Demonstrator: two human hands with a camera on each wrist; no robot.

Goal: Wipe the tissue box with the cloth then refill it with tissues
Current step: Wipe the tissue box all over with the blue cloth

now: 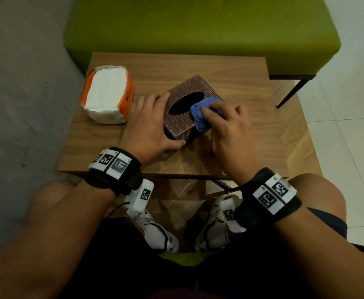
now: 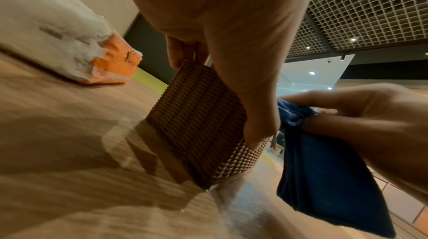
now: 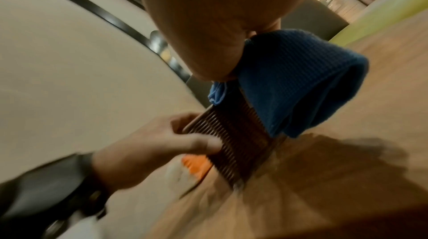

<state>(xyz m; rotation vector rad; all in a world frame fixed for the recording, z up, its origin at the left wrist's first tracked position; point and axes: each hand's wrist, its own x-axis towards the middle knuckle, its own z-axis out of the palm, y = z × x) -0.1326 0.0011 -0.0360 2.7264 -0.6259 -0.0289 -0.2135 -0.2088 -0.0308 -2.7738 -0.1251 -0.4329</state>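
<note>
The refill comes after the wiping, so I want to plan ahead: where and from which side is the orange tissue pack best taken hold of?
Take the tissue pack across its two orange sides, coming from above with the grip spanning its width. It lies flat on the table, left of the tissue box, with its torn-open top facing up and white tissues exposed, so squeezing the wrapped sides probably avoids crushing them.

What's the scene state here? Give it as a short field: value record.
left hand: grips the tissue box by its side, steadying it
right hand: holds the blue cloth on the box top, beside the oval opening
box: on the wooden table, no tissues visible in the opening
tissue pack: opened, on the table left of the box
stage: wiping, refill not started
</note>
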